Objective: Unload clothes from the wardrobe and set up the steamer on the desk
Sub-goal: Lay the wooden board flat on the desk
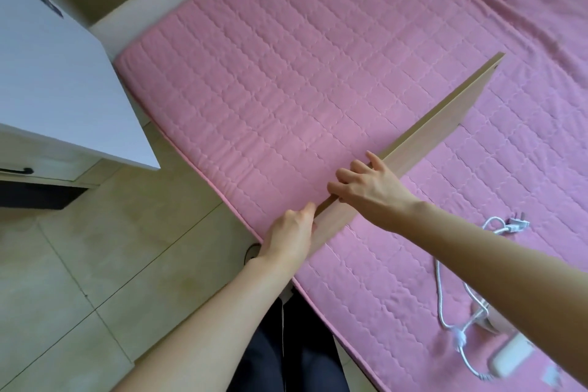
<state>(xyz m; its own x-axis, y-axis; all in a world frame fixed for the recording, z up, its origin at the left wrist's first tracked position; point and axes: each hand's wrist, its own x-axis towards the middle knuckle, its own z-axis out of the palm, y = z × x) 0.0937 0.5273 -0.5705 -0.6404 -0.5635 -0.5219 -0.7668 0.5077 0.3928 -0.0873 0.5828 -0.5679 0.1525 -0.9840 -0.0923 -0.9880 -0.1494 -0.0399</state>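
A long pale wooden board stands on its edge across the pink quilted bed, running from the near bed edge toward the upper right. My left hand grips its near end. My right hand holds its top edge a little farther along, fingers curled over it. A white steamer with its white cord and plug lies on the bed at the lower right, partly hidden by my right forearm.
A white desk with a drawer and dark handle stands at the left, close to the bed's corner. Beige floor tiles fill the gap between desk and bed. My dark trousers show at the bottom.
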